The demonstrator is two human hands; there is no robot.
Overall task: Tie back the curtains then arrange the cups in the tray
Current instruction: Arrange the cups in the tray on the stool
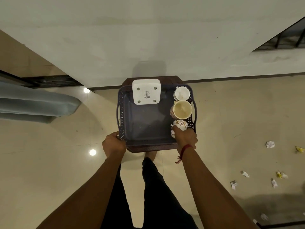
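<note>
On the small dark bench (128,80) by the far wall: tray (145,123), white box (146,91) at its far side, white cup (181,93) and tan cup (182,109) along its right wall. Cup-arranging step. Left hand (113,144) grips the tray's near-left corner. Right hand (186,139) has its fingers (177,130) clamped on the floral cup (180,124), near-right. Next: seat it upright beside the tan cup, release.

Wears red thread (185,149) on R wrist (189,154), black trousers (153,187); forearms (92,187) bare.

Head view: wide-angle, worn, facing forward and steeply down. Near the tray (145,119), centred; floor (49,162) around, wall (148,30) above.
</note>
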